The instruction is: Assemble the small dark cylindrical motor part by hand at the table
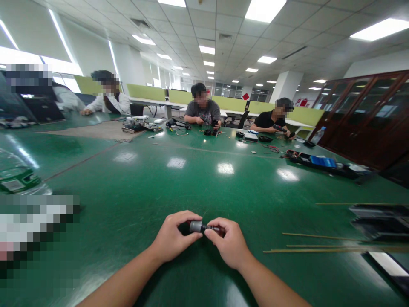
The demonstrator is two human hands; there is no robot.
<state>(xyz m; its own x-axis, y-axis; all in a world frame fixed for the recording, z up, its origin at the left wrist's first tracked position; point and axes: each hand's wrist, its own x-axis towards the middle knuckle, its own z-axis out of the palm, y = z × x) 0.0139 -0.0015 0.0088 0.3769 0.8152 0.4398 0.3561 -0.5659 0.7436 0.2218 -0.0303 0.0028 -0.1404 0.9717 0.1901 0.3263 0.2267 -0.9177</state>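
My left hand pinches the grey, metal-looking collar of a small cylindrical part between thumb and fingers. The part lies roughly level, just above or on the green table near its front edge; I cannot tell which. At its other end, my right hand is closed around a darker, reddish section. A black, ridged stretch shows between the two hands. The fingers of both hands cover much of the part, so its exact kind is unclear.
Several thin yellowish sticks and dark packets lie right on the green table. A clear bottle and a blurred-out flat item are left. Across sit several people among tools, parts and a black-and-blue case.
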